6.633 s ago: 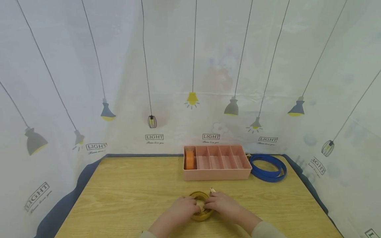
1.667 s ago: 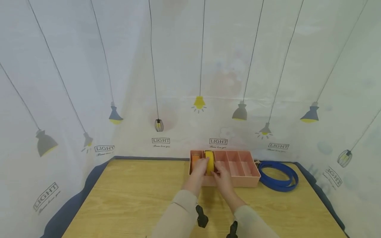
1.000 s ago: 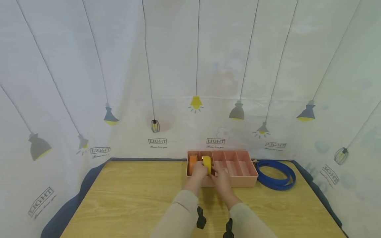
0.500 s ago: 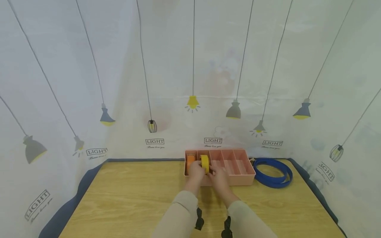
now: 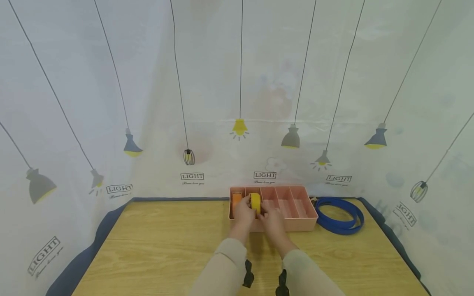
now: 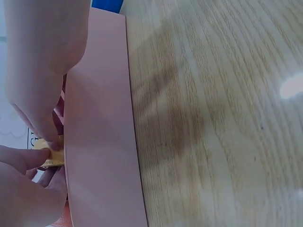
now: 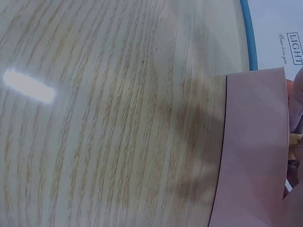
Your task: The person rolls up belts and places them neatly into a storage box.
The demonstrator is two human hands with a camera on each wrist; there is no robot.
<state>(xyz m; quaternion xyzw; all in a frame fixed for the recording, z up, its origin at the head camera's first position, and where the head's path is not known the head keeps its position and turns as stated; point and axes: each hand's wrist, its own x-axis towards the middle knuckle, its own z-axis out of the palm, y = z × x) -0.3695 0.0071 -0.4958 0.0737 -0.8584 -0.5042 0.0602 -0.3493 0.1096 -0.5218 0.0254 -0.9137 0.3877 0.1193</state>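
Observation:
In the head view a yellow belt (image 5: 255,202), rolled into a coil, stands on edge in the second compartment from the left of a pink divided box (image 5: 300,225). My left hand (image 5: 243,210) pinches the coil from the left, thumb and fingers on either side. On its near right side, my right hand (image 5: 273,220) holds it with fingertips. The left wrist view shows both hands' fingertips on the yellow belt (image 6: 56,157) just behind the box's front wall. Rolled up in the leftmost compartment is an orange belt (image 5: 237,199), partly hidden by my left hand.
A blue belt (image 5: 343,226) lies loosely coiled on the wooden table (image 5: 159,242), right beside the box's right end. Three bare compartments are in the box's right part. Behind the table hangs a lamp-printed cloth (image 5: 214,181).
Since the earliest frame, the yellow belt went from the tabletop near me into the box's second compartment, carried by both hands. In the last second it has sat slightly lower; hands barely move.

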